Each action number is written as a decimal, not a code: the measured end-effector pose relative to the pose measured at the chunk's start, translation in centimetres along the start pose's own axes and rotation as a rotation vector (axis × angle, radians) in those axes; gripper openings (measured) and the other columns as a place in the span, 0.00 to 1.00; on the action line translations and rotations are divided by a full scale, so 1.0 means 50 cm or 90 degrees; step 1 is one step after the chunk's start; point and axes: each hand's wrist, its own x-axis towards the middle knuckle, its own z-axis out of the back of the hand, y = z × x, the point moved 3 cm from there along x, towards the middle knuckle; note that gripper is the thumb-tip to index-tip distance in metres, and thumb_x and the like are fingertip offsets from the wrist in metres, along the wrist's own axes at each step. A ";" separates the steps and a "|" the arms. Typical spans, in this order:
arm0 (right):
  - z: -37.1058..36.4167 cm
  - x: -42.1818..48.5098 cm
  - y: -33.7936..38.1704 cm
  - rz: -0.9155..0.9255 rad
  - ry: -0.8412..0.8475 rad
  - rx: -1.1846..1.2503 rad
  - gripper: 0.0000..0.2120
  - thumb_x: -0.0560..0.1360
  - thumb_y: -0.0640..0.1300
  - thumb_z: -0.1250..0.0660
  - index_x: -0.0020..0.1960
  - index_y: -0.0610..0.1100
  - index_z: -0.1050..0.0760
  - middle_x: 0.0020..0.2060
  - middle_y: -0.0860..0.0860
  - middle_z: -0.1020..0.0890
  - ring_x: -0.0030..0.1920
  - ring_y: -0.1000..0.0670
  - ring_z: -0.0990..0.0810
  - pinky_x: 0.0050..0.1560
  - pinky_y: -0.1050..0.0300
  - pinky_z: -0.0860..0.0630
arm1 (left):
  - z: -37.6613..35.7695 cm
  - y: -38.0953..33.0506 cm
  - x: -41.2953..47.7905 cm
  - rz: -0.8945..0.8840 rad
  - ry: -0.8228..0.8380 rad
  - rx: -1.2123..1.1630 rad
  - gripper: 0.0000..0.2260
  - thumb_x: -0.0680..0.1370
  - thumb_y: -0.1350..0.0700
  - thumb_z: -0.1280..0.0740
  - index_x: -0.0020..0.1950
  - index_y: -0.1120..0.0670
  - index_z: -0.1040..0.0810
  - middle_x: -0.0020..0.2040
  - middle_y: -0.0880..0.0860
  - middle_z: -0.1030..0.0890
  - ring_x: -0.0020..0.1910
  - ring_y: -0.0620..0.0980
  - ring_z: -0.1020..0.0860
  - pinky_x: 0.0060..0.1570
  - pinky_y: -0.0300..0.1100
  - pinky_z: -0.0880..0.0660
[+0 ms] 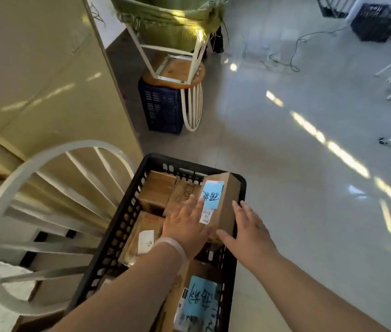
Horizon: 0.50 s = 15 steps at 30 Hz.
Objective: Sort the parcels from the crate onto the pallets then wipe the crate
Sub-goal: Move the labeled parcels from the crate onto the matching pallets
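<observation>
A black plastic crate stands on the floor below me with several cardboard parcels in it. One brown parcel with a blue handwritten label stands tilted at the crate's far right. My left hand lies flat against its left face, fingers straight. My right hand presses its right side with spread fingers. Another parcel with a blue label lies at the crate's near end. A parcel with a white label lies at the left, partly hidden by my left forearm.
A white round-backed chair stands close on the left of the crate, against a beige cabinet. Ahead, a dark blue crate carries an upturned stool and a green sack. Glossy floor spreads to the right, with cables and a black crate far off.
</observation>
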 end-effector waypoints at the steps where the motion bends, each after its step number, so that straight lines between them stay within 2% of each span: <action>1: -0.003 0.013 -0.004 -0.001 0.004 0.002 0.41 0.77 0.64 0.39 0.80 0.54 0.60 0.80 0.53 0.55 0.79 0.48 0.54 0.77 0.46 0.48 | -0.011 0.003 0.017 0.006 0.006 0.007 0.30 0.81 0.39 0.48 0.79 0.42 0.59 0.80 0.46 0.56 0.79 0.51 0.57 0.77 0.55 0.56; 6: -0.032 0.067 -0.029 -0.009 0.023 0.016 0.40 0.78 0.64 0.41 0.80 0.52 0.58 0.80 0.53 0.56 0.79 0.48 0.54 0.77 0.47 0.48 | -0.068 0.020 0.093 0.060 0.049 -0.031 0.30 0.80 0.35 0.51 0.80 0.41 0.57 0.80 0.46 0.56 0.79 0.53 0.56 0.75 0.57 0.56; 9: -0.057 0.082 -0.039 -0.009 0.025 0.027 0.38 0.78 0.64 0.44 0.80 0.52 0.58 0.80 0.53 0.55 0.79 0.48 0.56 0.78 0.46 0.51 | -0.102 0.027 0.108 0.041 0.086 0.000 0.29 0.79 0.33 0.57 0.78 0.37 0.57 0.80 0.47 0.56 0.79 0.55 0.56 0.76 0.59 0.57; 11: -0.072 0.086 -0.042 -0.006 0.016 0.043 0.38 0.78 0.65 0.45 0.80 0.52 0.59 0.80 0.53 0.54 0.79 0.49 0.58 0.78 0.46 0.55 | -0.114 0.030 0.106 0.056 0.102 -0.048 0.27 0.80 0.35 0.55 0.77 0.35 0.59 0.80 0.48 0.52 0.79 0.55 0.54 0.76 0.59 0.55; 13: -0.083 0.087 -0.038 -0.010 0.000 0.061 0.40 0.78 0.66 0.45 0.80 0.51 0.59 0.80 0.53 0.54 0.79 0.50 0.60 0.78 0.47 0.58 | -0.117 0.027 0.103 0.061 0.105 -0.126 0.25 0.82 0.39 0.51 0.77 0.35 0.58 0.80 0.50 0.46 0.79 0.54 0.49 0.76 0.58 0.51; 15: -0.091 0.086 -0.030 -0.031 -0.004 0.105 0.42 0.77 0.67 0.42 0.80 0.51 0.59 0.80 0.53 0.54 0.79 0.50 0.59 0.78 0.46 0.56 | -0.111 0.025 0.096 0.088 0.105 -0.287 0.24 0.83 0.43 0.46 0.77 0.34 0.50 0.76 0.48 0.40 0.75 0.50 0.42 0.72 0.50 0.38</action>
